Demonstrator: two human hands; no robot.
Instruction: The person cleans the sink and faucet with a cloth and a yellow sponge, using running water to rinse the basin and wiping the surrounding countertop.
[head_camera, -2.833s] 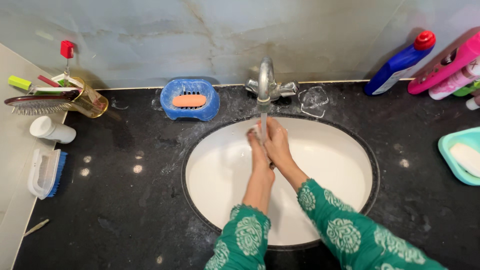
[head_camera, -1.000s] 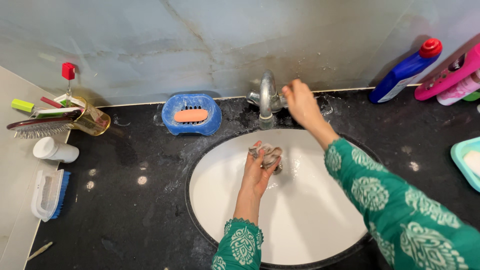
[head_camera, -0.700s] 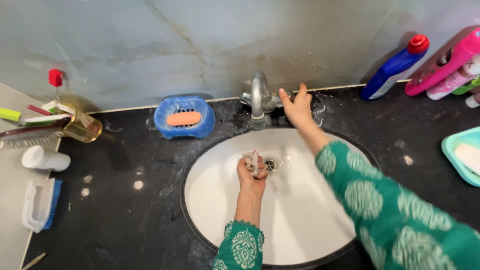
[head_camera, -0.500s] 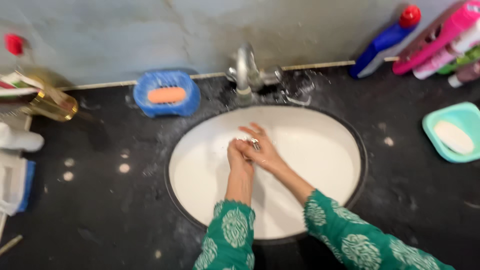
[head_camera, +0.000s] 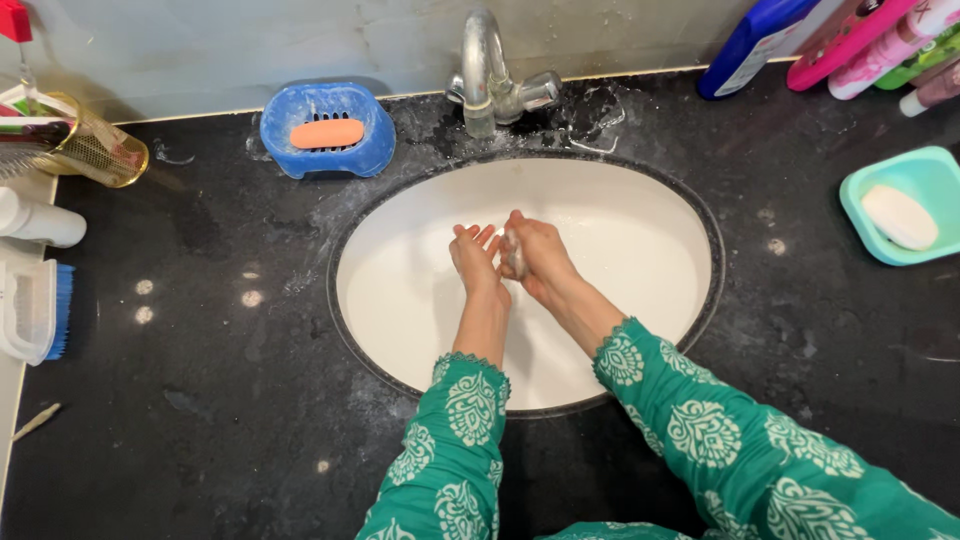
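Left hand (head_camera: 478, 262): fingers spread and slightly curled, palm turned up, holding nothing. Its fingertips lie just beside the right hand's knuckles.

Right hand (head_camera: 538, 260): fingers curled together around a small pale wad (head_camera: 513, 254), which shows only at the left edge of the fist. Its material cannot be told, and how hard the grip presses cannot be judged. The wad sits between the two hands, above the middle of the white oval basin (head_camera: 640, 205) and clear of the basin floor.

Step in hand, as a judgement: the wad is being squeezed or worked in the right fist over the basin, with the left hand open beside it, placed to receive or press. Any further handling calls for keeping the wad over the basin and closing the left palm against the fist, as the item is small and could slip out.

Surroundings: the chrome tap (head_camera: 485, 60) stands at the basin's far rim, with no stream visible from its spout. On the black counter (head_camera: 200, 400), left of the tap, a blue soap dish (head_camera: 285, 150) holds an orange soap bar (head_camera: 327, 133). Well apart to the right, a teal dish (head_camera: 935, 175) holds a white soap bar (head_camera: 898, 216). At the left edge lie a scrub brush with blue bristles (head_camera: 35, 310) and a gold mesh holder (head_camera: 95, 152). Both forearms wear green patterned sleeves (head_camera: 700, 430).
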